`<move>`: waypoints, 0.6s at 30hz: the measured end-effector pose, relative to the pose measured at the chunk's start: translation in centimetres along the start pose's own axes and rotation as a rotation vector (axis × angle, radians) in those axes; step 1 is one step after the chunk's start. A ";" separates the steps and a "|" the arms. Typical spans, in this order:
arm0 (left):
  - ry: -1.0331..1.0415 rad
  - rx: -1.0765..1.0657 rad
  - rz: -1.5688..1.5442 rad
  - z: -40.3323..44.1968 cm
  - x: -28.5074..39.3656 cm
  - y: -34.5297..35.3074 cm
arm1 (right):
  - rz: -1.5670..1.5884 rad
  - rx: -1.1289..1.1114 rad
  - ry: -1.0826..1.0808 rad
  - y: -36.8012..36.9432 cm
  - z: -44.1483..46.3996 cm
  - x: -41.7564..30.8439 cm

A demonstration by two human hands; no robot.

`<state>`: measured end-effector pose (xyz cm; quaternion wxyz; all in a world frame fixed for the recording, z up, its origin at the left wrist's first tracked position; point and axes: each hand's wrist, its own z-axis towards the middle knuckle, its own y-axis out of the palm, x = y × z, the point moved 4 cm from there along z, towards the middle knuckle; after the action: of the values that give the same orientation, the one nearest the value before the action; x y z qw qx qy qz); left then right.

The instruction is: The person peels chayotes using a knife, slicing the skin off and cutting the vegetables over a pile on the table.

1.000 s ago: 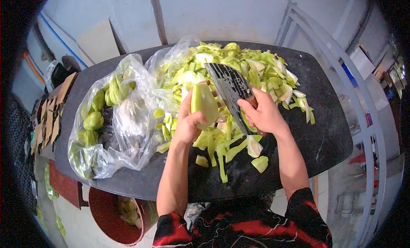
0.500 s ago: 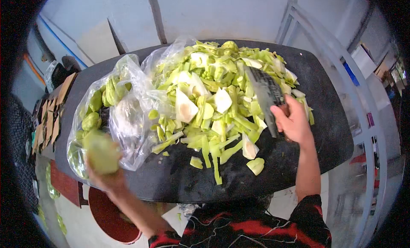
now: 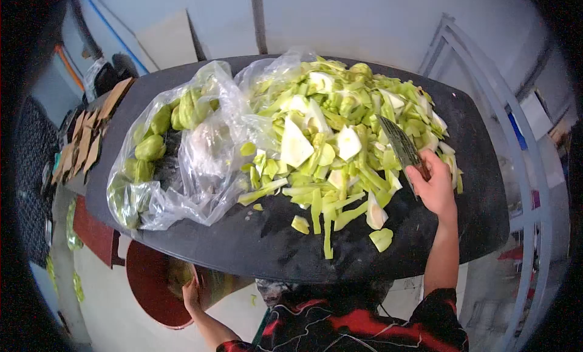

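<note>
My right hand [image 3: 432, 183] grips a kitchen knife [image 3: 401, 147] by its handle, the wide dark blade angled up and left beside the vegetable pile. Cut pale-green chayote pieces [image 3: 328, 127], strips and white-fleshed chunks, lie heaped on the black table [image 3: 285, 255]. Below the table's front-left edge, my left hand [image 3: 192, 296] reaches to a red-brown tub [image 3: 143, 291]. A dim greenish shape [image 3: 180, 273] shows by its fingertips; whether the hand holds it is unclear. Whole chayotes [image 3: 150, 148] rest in a clear plastic bag [image 3: 225, 194] on the left of the table.
A grey metal rail [image 3: 516, 115] runs along the right side. Folded cardboard pieces [image 3: 91, 133] stand at the left. A red-brown board [image 3: 94, 230] is beside the tub, and green scraps [image 3: 78, 285] lie on the floor.
My left hand has moved from beside the bag, where it held a blurred green chayote, down to the tub below the table. The knife stays in my right hand; the view has shifted slightly.
</note>
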<state>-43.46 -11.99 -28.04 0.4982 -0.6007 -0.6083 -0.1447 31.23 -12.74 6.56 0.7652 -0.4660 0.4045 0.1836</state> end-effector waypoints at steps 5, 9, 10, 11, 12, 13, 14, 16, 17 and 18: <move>0.411 0.675 0.293 -0.8 10.3 -5.9 | -0.036 -0.009 -0.005 0.1 0.4 0.2; 0.961 1.076 0.160 -8.5 27.8 -5.2 | 0.041 -0.021 0.085 0.8 0.1 -0.1; 1.084 0.926 -0.006 -8.3 30.8 -4.2 | 0.086 -0.028 0.116 1.0 0.0 0.0; 1.198 0.767 -0.173 -8.0 33.9 -3.0 | 0.089 -0.033 0.113 1.1 0.1 0.4; 1.255 0.676 -0.100 -7.9 37.7 -1.1 | 0.021 -0.066 0.065 1.1 0.2 0.9; 1.257 0.498 0.029 -9.2 41.9 1.7 | -0.047 -0.094 0.018 1.2 0.2 1.2; 1.181 0.393 0.219 -9.4 45.1 4.1 | -0.043 -0.090 0.017 1.1 0.0 0.9; 1.205 0.223 0.503 -5.5 48.6 7.7 | -0.054 -0.112 0.018 1.0 -0.4 0.0; 1.186 0.306 0.729 -2.3 48.7 8.9 | -0.052 -0.104 0.019 1.1 -0.7 -0.2; 1.120 0.303 0.935 -1.2 49.2 10.1 | -0.010 -0.081 -0.017 1.0 -1.1 -0.5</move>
<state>-23.40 18.35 6.61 0.8207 -0.5578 0.0426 -0.1166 29.81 -13.10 6.08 0.7500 -0.4972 0.3876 0.1999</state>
